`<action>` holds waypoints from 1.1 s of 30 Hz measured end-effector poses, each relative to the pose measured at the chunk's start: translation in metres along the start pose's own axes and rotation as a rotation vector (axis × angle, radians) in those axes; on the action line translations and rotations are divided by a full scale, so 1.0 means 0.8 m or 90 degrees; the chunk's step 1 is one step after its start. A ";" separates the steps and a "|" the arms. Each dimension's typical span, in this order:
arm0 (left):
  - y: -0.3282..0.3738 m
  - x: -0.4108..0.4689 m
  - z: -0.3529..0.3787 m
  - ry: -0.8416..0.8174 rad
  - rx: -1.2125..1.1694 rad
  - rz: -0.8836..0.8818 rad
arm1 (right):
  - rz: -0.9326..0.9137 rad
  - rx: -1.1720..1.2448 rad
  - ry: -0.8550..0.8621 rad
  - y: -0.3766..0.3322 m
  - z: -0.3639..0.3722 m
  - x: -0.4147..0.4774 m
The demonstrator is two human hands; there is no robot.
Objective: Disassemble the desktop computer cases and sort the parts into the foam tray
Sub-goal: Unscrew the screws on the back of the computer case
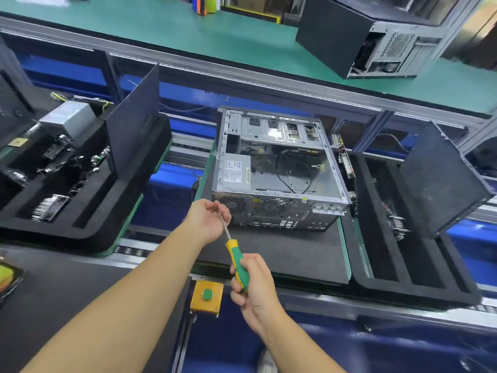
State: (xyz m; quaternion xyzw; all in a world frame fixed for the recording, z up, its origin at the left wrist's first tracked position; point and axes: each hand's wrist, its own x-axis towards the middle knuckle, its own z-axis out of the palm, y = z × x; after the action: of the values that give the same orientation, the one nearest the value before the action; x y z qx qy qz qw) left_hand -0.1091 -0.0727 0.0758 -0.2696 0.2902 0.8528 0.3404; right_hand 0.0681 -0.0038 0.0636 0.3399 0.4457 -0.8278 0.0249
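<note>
Green matting covers the bench (161, 30) at the back, where a second case (336, 33) sits, and below it we've got a conveyor line with aluminium rails and blue panels. Our case (277, 170) lies on its side on a black pad (295, 251) in the middle, cover off, power supply and loose cables showing. Black foam on both sides: the left tray (88, 227) has parts in its slots, and the right tray (419, 289) is just beside the pad. Our right hand (255, 286) is wrapped round the screwdriver (232, 251) handle, and our left hand (207, 219) pinches the shaft near the tip, close to the case's rear. A yellow button box (197, 302) sits at the near edge.
</note>
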 end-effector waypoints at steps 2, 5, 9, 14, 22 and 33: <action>-0.003 -0.003 0.001 -0.028 0.015 -0.005 | 0.001 0.019 0.004 -0.002 -0.002 0.002; -0.009 -0.007 0.000 -0.076 0.038 -0.009 | 0.014 0.051 0.007 -0.006 -0.004 0.004; -0.017 -0.008 -0.001 -0.140 0.058 -0.013 | 0.023 0.091 0.017 -0.008 -0.003 0.005; -0.024 -0.008 -0.004 -0.116 0.061 0.051 | 0.020 0.099 0.008 -0.006 0.000 0.003; 0.010 0.005 -0.041 0.191 0.050 0.077 | 0.014 0.024 0.001 0.011 -0.006 0.002; 0.073 0.030 -0.057 0.169 0.740 0.323 | 0.092 -0.019 0.097 0.030 -0.008 0.031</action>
State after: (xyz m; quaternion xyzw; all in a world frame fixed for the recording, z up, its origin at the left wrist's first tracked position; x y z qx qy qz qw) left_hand -0.1552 -0.1283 0.0468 -0.0681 0.7987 0.5701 0.1801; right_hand 0.0609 -0.0074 0.0295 0.4327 0.4327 -0.7889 0.0558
